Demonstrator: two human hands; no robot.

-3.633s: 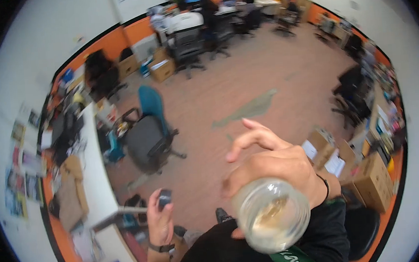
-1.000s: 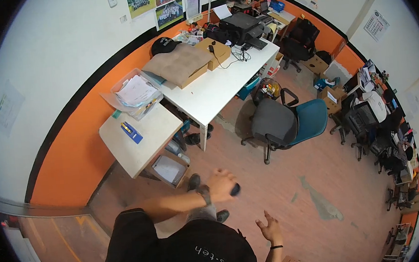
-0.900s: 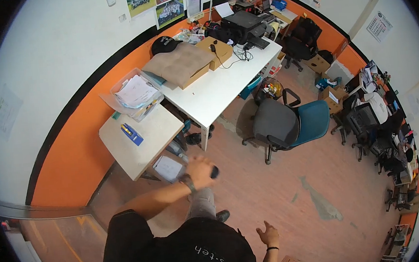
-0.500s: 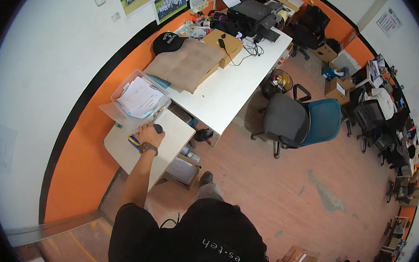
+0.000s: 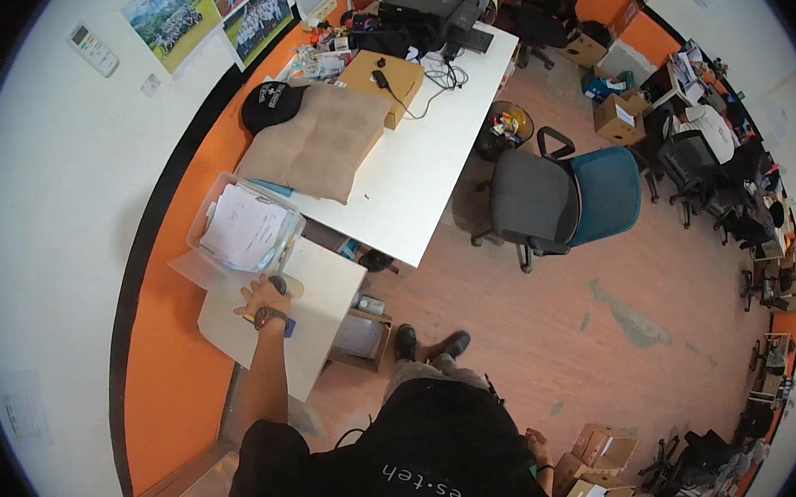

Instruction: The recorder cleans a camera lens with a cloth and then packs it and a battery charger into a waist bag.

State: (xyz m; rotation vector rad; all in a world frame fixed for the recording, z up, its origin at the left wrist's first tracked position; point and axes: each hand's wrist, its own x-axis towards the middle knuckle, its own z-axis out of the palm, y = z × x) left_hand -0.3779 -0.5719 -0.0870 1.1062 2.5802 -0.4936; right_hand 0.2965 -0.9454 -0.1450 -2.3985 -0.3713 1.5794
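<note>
My left hand reaches down over the pale side table, wearing a dark wristwatch. Its fingers are curved around a dark, rounded object that shows beside the thumb; most of it is hidden by the hand. Just right of it lies a tan, rounded thing whose kind is unclear. A blue item peeks out by the wrist. Low on the right, my right hand hangs beside my black shirt, its fingers mostly hidden.
Behind the hand stands a clear plastic box of papers. The white desk bears a beige cushion, black cap, cardboard box and printer. An office chair occupies the floor to the right. An open carton sits beside the side table.
The view has shifted, and both shoes now show. My left hand has moved slightly left on the side table with the dark object. My right hand has come into view.
</note>
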